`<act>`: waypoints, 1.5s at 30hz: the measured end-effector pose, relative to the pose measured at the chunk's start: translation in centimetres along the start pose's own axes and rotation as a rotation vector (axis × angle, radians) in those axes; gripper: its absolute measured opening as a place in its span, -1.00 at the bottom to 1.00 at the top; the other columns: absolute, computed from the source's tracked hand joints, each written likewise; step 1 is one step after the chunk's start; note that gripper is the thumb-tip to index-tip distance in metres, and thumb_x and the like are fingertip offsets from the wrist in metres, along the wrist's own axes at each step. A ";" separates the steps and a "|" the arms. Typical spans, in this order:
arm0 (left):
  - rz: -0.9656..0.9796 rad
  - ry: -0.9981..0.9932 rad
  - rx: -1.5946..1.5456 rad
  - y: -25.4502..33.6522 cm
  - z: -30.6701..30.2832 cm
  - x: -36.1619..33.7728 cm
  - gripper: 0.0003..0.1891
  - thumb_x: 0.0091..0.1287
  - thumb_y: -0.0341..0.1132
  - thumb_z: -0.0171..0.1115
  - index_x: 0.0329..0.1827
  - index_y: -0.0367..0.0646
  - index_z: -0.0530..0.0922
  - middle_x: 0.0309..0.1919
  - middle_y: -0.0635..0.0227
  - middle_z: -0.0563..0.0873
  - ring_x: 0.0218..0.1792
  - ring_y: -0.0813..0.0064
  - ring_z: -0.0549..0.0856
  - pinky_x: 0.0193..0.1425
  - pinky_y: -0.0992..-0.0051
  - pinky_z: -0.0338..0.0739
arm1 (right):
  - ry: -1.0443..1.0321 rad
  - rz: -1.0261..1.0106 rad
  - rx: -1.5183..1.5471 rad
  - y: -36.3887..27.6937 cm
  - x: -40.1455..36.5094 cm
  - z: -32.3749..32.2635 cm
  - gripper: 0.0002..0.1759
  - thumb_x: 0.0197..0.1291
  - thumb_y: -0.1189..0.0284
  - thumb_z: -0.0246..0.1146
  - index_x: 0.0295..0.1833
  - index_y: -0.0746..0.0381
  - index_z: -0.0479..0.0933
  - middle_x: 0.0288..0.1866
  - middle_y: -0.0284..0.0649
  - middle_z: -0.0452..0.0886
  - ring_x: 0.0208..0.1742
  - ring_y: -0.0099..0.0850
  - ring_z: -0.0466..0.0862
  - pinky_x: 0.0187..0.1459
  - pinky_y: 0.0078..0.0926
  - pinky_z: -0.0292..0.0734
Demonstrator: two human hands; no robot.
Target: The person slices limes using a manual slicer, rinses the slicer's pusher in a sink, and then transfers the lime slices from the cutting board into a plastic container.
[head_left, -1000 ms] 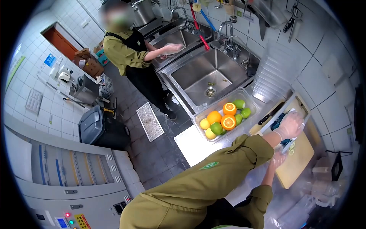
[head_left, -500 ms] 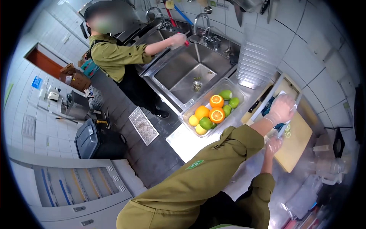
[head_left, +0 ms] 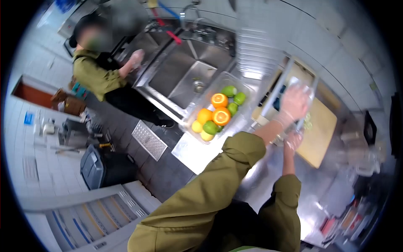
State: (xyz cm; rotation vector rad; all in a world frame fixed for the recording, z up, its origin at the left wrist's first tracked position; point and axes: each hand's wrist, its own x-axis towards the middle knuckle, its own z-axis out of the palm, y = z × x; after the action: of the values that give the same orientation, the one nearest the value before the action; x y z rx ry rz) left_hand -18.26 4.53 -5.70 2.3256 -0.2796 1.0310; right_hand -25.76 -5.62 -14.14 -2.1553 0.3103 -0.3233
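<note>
Slices [head_left: 308, 122], pale green and probably lime, lie on the cutting board [head_left: 321, 136], at its edge nearest the person's hands. A pale-edged slicer [head_left: 300, 123], possibly a mandoline, sits at that same edge; from here its blade is hidden and its outline blurred.

Step in hand, as I judge it: slicing onto the board.

Left hand [head_left: 295, 102]: gloved, set over the upper part of the slicer beside the board, fingers bent downward. Whether it pinches a fruit or the slicer itself, I cannot tell.

Right hand [head_left: 293, 140]: gloved, fingers curled near the slicer's lower end, just beside the board. Whether it grips the frame, I cannot tell.

The next move, in my judgement, calls for a steady slicer and fingertips clear of any cutting edge.

Supply: a clear plastic tub [head_left: 247, 86], apart from the board on its sink side, holds limes [head_left: 229, 91], cut oranges [head_left: 221, 116], a whole orange [head_left: 205, 115] and lemons [head_left: 206, 135]. Beyond the tub from the board, a co-worker [head_left: 94, 82] stands at the sink [head_left: 180, 86].

Markings: no brand or word is legible. The blue wall sign [head_left: 29, 118], across the room from the board, is too small to read.
</note>
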 end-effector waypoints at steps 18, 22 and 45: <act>0.223 -0.746 0.256 -1.6 -2.6 8.4 -0.40 0.20 0.26 0.04 -0.28 -0.21 0.59 -0.31 0.11 0.69 -0.31 0.11 0.73 -0.13 0.17 0.56 | 0.140 0.164 -0.017 -2.2 -0.6 0.1 -0.67 0.06 0.32 0.25 -0.09 0.26 0.46 -0.24 0.06 0.63 -0.18 0.04 0.63 -0.10 -0.14 0.53; 0.292 -0.594 0.339 -1.6 -3.7 10.4 -0.40 0.18 0.28 0.06 -0.37 -0.19 0.60 -0.46 0.19 0.69 -0.47 0.14 0.72 -0.43 0.25 0.59 | 0.110 0.194 -0.033 -1.8 -0.5 0.2 -0.60 0.02 0.35 0.25 0.00 0.26 0.46 -0.21 0.04 0.63 -0.15 0.01 0.64 -0.05 -0.16 0.53; -0.209 -0.348 -0.604 2.1 -26.1 1.6 -0.73 0.41 -0.23 0.05 0.03 -0.22 0.49 -0.11 0.25 0.56 -0.09 0.40 0.58 0.02 0.46 0.51 | 0.042 -0.146 0.047 -6.2 -2.4 -12.7 -0.63 0.09 0.36 0.17 0.04 0.21 0.52 0.04 0.07 0.55 0.12 -0.03 0.52 0.18 -0.19 0.41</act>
State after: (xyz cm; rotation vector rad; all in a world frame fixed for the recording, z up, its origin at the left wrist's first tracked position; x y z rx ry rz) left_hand -34.00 18.05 10.35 1.9083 -0.4071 0.3604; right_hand -31.77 -10.96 -2.26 -2.1313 0.1669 -0.4551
